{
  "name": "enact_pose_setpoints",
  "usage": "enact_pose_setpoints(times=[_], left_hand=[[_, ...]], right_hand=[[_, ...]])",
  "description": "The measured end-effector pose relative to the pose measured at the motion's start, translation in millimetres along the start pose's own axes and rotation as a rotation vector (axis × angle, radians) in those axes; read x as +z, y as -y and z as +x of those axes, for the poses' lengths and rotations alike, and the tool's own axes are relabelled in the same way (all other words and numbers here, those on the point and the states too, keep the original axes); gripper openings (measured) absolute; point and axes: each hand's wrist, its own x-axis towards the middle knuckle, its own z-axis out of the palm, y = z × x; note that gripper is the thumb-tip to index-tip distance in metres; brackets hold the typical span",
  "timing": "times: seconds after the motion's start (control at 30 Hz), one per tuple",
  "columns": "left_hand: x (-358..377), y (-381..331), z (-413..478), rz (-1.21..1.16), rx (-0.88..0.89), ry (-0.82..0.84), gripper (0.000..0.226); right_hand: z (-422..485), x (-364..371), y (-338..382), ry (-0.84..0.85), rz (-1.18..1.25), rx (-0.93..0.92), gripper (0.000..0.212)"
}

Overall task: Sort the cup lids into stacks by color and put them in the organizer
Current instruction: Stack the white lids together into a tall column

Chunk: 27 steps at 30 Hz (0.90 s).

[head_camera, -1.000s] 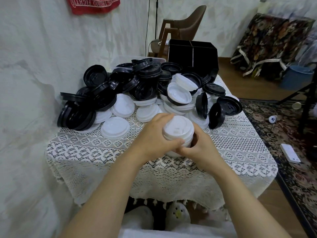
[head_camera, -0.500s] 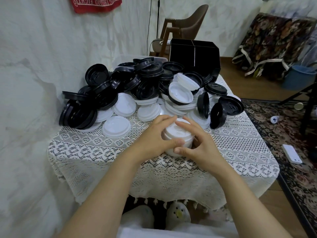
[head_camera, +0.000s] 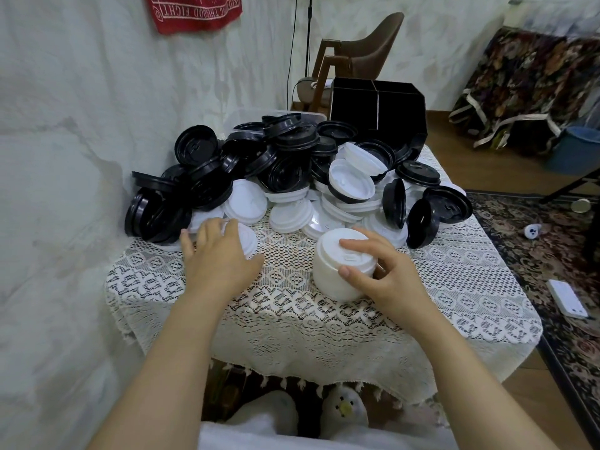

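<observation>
The right hand curls round a stack of white lids that stands near the middle of the table. Its thumb is on the near side and its forefinger lies across the top. The left hand lies loose and uncurled, fingers spread, on a single white lid at about nine o'clock, well apart from the stack. Behind both, from ten round to two o'clock, a heap of black and white lids sprawls over the lace tablecloth. The black organizer stands at the far edge, around one o'clock, right behind the heap.
</observation>
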Motion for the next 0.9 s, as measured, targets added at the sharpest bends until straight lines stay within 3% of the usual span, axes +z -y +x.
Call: enact_pose_setpoints(times=[0.23,0.43,0.57,0.7,0.9], left_hand=[[-6,-7,-4,0.014,0.054,0.122,0.064],[-9,-7,-5,-0.211,0.042,-0.001,0.056],[-11,-9,-5,-0.429,0.028,0.037,0.066],[-7,-2,-4,-0.282,0.050,0.101,0.072],[-6,-8,-7,-0.378,0.099,0.185,0.088]], right_hand=[[1,-1,-1,-0.006,0.014,-0.018,0.036],[0,-1,-2,-0.012,0.000,-0.030,0.035],[1,0,-2,-0.015,-0.012,-0.034,0.033],[0,0,-1,-0.016,0.001,-0.035,0.034],[1,0,-2,-0.014,-0.010,-0.044,0.034]])
